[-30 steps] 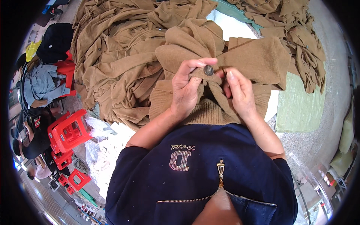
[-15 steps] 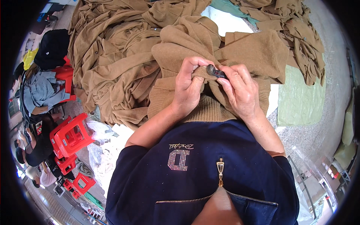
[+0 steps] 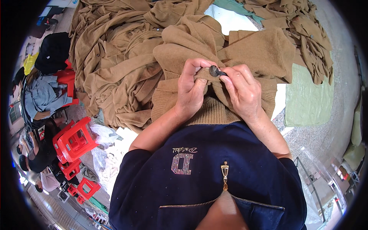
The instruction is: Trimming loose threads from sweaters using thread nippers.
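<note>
In front of my chest, my left hand [image 3: 191, 88] is closed, pinching a folded edge of a brown knit garment [image 3: 191, 42] between thumb and fingers. Close beside it, my right hand [image 3: 245, 92] is closed round a small dark piece [image 3: 214, 71] with a round, shiny head and a black stem. That head lies against the pinched knit, near my left thumb; whether it is fastened to the cloth I cannot tell. The garment's ribbed band [image 3: 212, 111] hangs below my hands against my dark blue top.
A large heap of brown knitwear [image 3: 111, 73] spreads to the left, and more brown garments [image 3: 306, 38] lie at the far right. A pale green sheet [image 3: 308, 99] lies at the right. Red stools [image 3: 76, 140], clear plastic bags [image 3: 103, 136] and people [image 3: 38, 153] are off to the left.
The round head of the dark piece has turned to face up more, and its black stem shows thinner. My right fingers have shifted slightly left; my left hand keeps its pinch.
</note>
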A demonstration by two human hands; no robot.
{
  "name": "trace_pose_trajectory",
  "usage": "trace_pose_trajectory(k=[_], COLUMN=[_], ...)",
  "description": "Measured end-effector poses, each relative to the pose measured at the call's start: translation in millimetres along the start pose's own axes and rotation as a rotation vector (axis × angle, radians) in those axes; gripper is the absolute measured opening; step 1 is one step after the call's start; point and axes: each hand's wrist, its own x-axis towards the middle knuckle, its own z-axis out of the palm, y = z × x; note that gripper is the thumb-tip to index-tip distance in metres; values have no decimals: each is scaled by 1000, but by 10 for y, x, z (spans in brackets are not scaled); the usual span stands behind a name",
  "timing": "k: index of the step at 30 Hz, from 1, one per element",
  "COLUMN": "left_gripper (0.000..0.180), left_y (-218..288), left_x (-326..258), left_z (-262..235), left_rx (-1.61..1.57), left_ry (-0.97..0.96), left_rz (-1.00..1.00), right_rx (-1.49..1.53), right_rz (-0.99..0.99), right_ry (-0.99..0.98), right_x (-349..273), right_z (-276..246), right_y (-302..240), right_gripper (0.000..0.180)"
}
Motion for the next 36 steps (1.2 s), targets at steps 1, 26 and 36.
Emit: trace_pose_trajectory(k=[1, 26, 36], left_gripper=[20, 10, 12], left_y=[4, 836, 767], left_x=[-1, 173, -65], left_z=[5, -1233, -1706], left_rx=[-13, 647, 393], left_ry=[9, -435, -334], left_rz=[-3, -742, -784], right_rx=[0, -101, 173], right_rz=[1, 236, 433], right_ry=[1, -660, -428], right_x=[4, 108, 73], right_z=[-3, -673, -694], right_y=[0, 442, 427], right_gripper=[15, 18, 13])
